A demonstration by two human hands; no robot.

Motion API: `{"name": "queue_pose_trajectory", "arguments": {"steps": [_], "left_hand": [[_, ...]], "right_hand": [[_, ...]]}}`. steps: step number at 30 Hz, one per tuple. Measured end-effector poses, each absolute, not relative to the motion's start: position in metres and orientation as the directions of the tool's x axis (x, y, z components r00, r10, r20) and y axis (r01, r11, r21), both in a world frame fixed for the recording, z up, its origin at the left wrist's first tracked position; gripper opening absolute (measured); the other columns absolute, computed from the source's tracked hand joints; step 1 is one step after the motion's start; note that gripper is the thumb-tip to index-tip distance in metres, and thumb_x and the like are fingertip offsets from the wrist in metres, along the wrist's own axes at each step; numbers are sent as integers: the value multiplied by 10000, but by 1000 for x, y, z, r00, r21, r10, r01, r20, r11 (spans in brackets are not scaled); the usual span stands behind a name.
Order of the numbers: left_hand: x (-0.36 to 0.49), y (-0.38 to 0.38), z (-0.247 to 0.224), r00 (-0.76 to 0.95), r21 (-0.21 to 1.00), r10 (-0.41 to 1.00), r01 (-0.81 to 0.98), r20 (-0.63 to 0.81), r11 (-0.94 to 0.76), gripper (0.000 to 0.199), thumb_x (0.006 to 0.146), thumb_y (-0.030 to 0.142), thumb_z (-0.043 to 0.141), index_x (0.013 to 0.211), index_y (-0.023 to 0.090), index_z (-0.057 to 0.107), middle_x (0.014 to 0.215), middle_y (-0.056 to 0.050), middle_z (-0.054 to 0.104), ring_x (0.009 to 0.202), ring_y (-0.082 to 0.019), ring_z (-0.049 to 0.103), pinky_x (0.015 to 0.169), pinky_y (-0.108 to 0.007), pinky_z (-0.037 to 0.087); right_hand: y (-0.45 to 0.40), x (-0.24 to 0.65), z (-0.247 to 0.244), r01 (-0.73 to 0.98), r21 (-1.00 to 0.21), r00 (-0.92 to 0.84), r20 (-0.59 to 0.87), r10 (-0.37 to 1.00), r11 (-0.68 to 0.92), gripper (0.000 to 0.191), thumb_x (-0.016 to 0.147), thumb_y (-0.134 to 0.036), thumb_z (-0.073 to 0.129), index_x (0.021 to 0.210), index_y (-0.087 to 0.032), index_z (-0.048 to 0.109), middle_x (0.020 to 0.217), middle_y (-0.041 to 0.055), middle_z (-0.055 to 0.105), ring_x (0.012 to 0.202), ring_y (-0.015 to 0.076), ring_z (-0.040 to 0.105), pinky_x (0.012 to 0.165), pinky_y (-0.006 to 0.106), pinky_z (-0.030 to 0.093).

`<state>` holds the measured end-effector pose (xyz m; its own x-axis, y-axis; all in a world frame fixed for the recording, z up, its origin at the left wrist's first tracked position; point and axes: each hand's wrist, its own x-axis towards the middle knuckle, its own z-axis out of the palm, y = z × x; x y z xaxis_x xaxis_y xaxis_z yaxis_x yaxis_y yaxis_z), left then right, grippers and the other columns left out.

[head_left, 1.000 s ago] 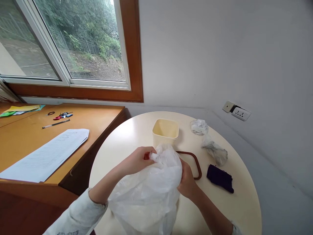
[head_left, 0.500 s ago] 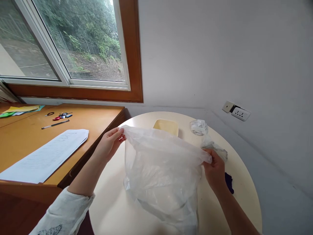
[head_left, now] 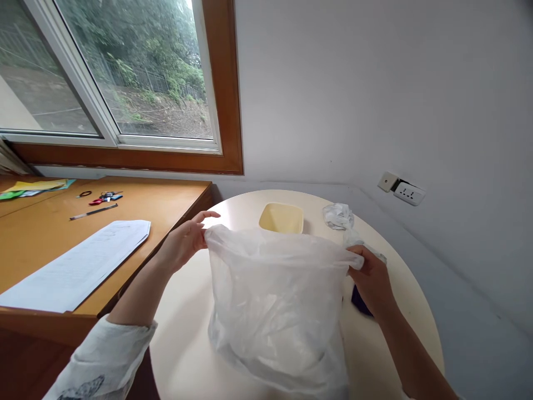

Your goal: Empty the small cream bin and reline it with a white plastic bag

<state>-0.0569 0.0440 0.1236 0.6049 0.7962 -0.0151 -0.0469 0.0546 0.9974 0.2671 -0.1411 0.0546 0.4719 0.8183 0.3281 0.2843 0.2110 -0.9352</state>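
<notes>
A translucent white plastic bag [head_left: 277,305] hangs spread between my hands above the round table [head_left: 183,339]. At its upper left corner, my left hand [head_left: 187,238] grips the rim with some fingers while the index finger sticks out. My right hand [head_left: 370,275] pinches the upper right corner, thumb and fingers closed. Behind the bag's top edge stands a pale yellow plastic container [head_left: 282,218], its lower part hidden. Partly covered by my right hand and wrist, a dark purple item [head_left: 358,301] lies on the table.
Crumpled clear plastic bags [head_left: 338,215] lie at the table's far right. On the wooden desk [head_left: 175,194] to the left are papers [head_left: 79,266], a pen [head_left: 94,211] and keys [head_left: 107,197]. A wall with a socket [head_left: 409,194] rises behind, beside a window.
The bag's left corner has come down slightly, and my left index finger has stretched out. My right hand has shifted slightly right. More of the yellow container shows.
</notes>
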Motion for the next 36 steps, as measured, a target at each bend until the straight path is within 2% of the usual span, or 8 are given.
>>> {"name": "queue_pose_trajectory", "arguments": {"steps": [4,7,11,16,19,24,29,36], "left_hand": [[-56,35,135,718,935,649,353,-252,-28,408,764,466,492,1110,259,553,638,-9,590,535,-154,510,487,-227,371],[-48,27,130,764,833,575,499,-293,-238,246,668,385,642,851,222,650,566,16,505,470,-108,401,410,-201,260],[-44,24,125,785,850,594,426,-178,-309,203,663,306,653,561,168,545,545,28,417,482,-83,338,424,-196,216],[-53,35,126,552,976,834,178,4,-122,202,703,353,635,687,177,537,611,27,460,520,-86,426,442,-176,297],[-56,44,121,422,1000,907,25,5,-18,238,675,368,669,703,179,527,606,36,459,495,-71,431,427,-164,314],[-56,49,113,452,998,891,-25,-41,59,242,637,318,711,719,178,531,616,36,483,496,-64,454,421,-153,334],[-54,47,108,522,998,852,-26,-36,58,206,672,272,680,779,205,517,707,30,534,544,-79,497,447,-166,365],[-45,40,110,579,999,815,-8,-25,36,154,655,146,594,772,196,509,766,25,511,568,-70,478,470,-169,351]], "right_hand": [[-139,257,58,472,-850,497,477,724,236,112,670,-107,548,665,-205,494,686,-27,492,635,119,428,539,222,336],[-139,248,63,520,-820,490,515,703,238,125,677,-97,542,667,-209,486,665,-37,470,612,106,411,531,213,332],[-139,250,67,532,-819,457,490,742,213,149,699,-114,551,791,-231,548,748,-22,526,675,120,472,572,213,379],[-142,271,58,562,-788,316,484,816,250,99,734,-135,554,743,-228,586,826,17,527,784,159,502,642,254,406],[-144,277,53,544,-798,296,472,830,260,93,722,-137,581,690,-221,554,820,16,521,812,169,501,711,278,400],[-147,273,57,173,-972,288,201,936,156,97,771,-246,562,867,-244,567,988,32,545,879,174,518,715,278,432],[-145,269,58,-167,-981,334,36,942,96,110,776,-275,552,877,-252,588,791,0,550,705,129,509,589,231,442],[-140,265,51,-103,-993,403,2,915,48,129,687,-302,620,756,-203,665,789,48,629,684,172,564,547,274,462]]}}
